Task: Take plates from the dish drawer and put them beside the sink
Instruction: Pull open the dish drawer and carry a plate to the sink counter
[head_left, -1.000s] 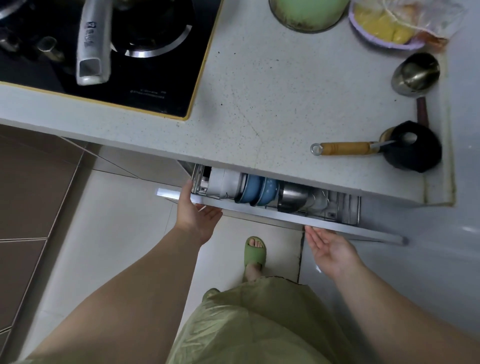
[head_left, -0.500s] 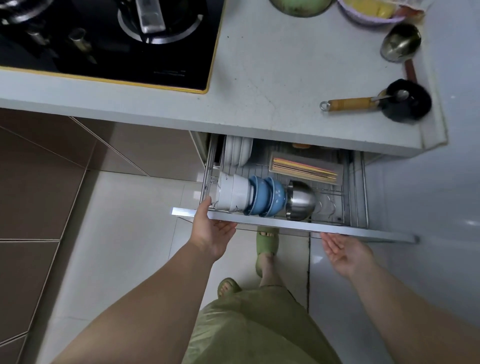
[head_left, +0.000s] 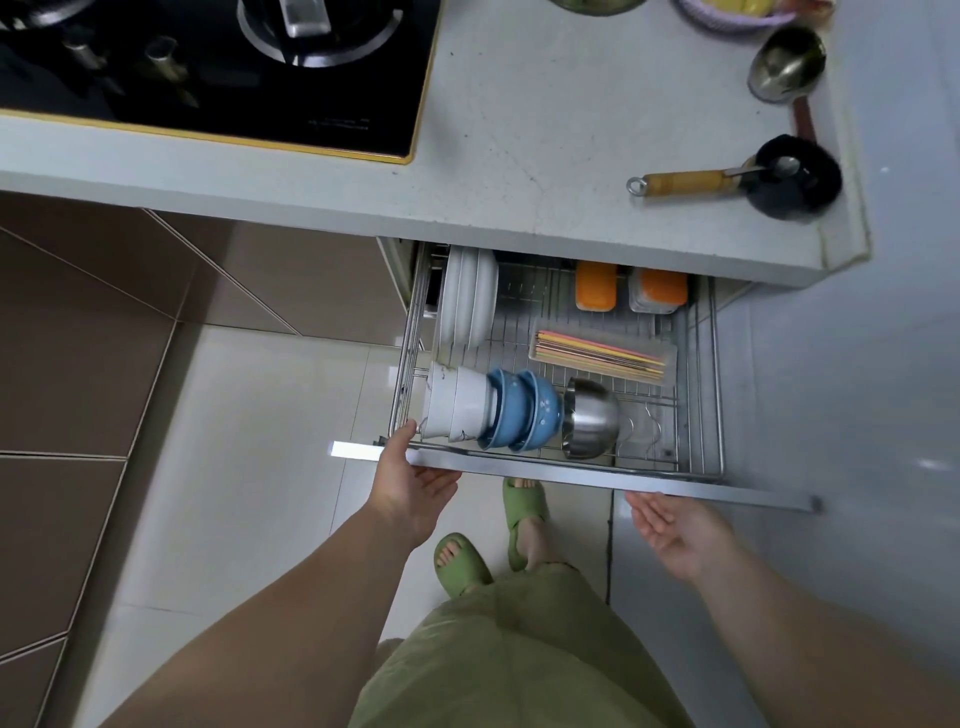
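Note:
The wire dish drawer (head_left: 696, 467) stands pulled out from under the counter. White plates (head_left: 467, 299) stand on edge at its back left. In front of them lie white bowls (head_left: 454, 408), blue bowls (head_left: 519, 410) and a steel bowl (head_left: 592, 418) on their sides. My left hand (head_left: 410, 483) grips the drawer's metal front rail near its left end, thumb on top. My right hand (head_left: 675, 530) hangs palm up just below the rail's right part, fingers apart, holding nothing.
A tray of chopsticks (head_left: 602, 353) and two orange-lidded boxes (head_left: 631, 291) lie in the drawer's back right. On the counter (head_left: 545, 130) sit a black stove (head_left: 218, 73), a ladle (head_left: 784, 65) and a wooden-handled brush (head_left: 753, 179). My feet in green slippers (head_left: 462, 564) stand on the tiled floor.
The drawer has slid out toward me, uncovering the plates, chopstick tray and boxes. My left hand stayed on the rail and moved back with it; my right hand stayed under the rail.

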